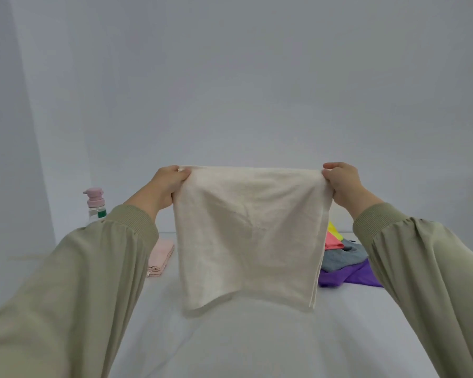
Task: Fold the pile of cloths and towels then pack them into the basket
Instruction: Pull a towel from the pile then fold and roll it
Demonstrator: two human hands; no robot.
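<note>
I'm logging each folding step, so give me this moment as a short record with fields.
held: cream towel, hanging by its top edge over the table
left hand: pinches its top left corner
right hand: pinches its top right corner
waiting: pile of coloured cloths, right of the towel
set aside: pale pink cloth, folded, on the left
other: pump bottle, far left
basket: not in view

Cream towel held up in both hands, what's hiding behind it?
Past the cream towel's right edge peeks a pile of cloths: yellow, coral, grey, purple. A folded pink towel shows past its left edge. The table straight behind is covered, so unseen.
</note>
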